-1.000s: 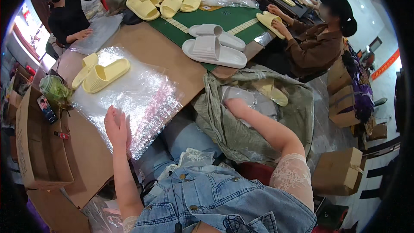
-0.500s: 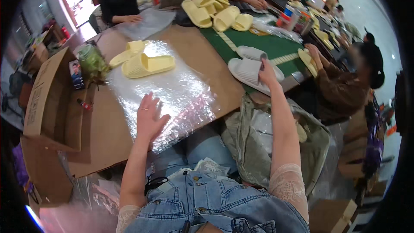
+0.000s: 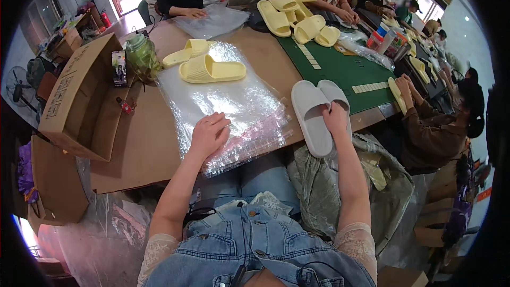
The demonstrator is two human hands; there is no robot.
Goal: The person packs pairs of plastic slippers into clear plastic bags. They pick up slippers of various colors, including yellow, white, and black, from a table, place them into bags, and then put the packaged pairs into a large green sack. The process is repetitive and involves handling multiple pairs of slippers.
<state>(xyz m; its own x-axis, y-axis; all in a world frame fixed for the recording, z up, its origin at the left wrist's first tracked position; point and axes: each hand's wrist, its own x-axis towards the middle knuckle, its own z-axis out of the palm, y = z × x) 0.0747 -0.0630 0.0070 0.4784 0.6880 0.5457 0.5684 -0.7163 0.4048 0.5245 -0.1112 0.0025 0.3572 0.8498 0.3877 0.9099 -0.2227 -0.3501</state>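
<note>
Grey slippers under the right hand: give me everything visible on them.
The grey slippers are a pair of pale grey, open-toe slides with a wide ribbed strap, looking like soft moulded foam. They lie side by side, touching, toes pointing away from the person, across the near edge of the brown table, partly on the green mat. The nearer slipper's heel overhangs the table edge. The right hand rests on the heel area between them; the left hand is apart, flat on the stack of clear plastic bags.
</note>
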